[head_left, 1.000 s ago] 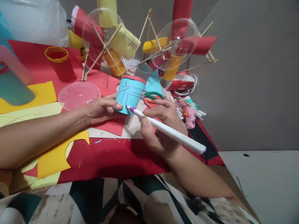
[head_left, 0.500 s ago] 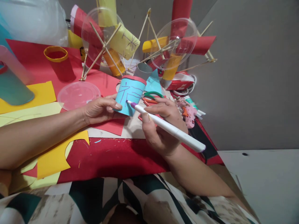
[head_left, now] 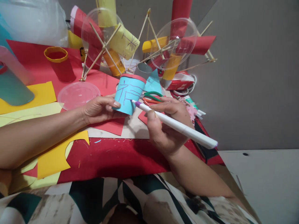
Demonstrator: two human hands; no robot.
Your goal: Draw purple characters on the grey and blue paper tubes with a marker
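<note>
My left hand grips a blue paper cylinder by its lower left side, thumb on the front. A red band runs round the cylinder's top, and purple strokes of a written character cover its face. In my right hand is a white marker with a purple tip, which touches the lower right part of the blue paper or comes very close to it. Behind my right fingers lie scissors with green and orange handles, partly hidden.
Two stick frames with clear plastic discs and coloured paper tubes stand at the back. A red paper cup, a pink lid and cut yellow paper lie on the left. A grey wall rises at right.
My right hand and the marker have shifted right, the tip moving from the left part of the character to its lower right. The cylinder has tipped slightly; more strokes show on its right.
</note>
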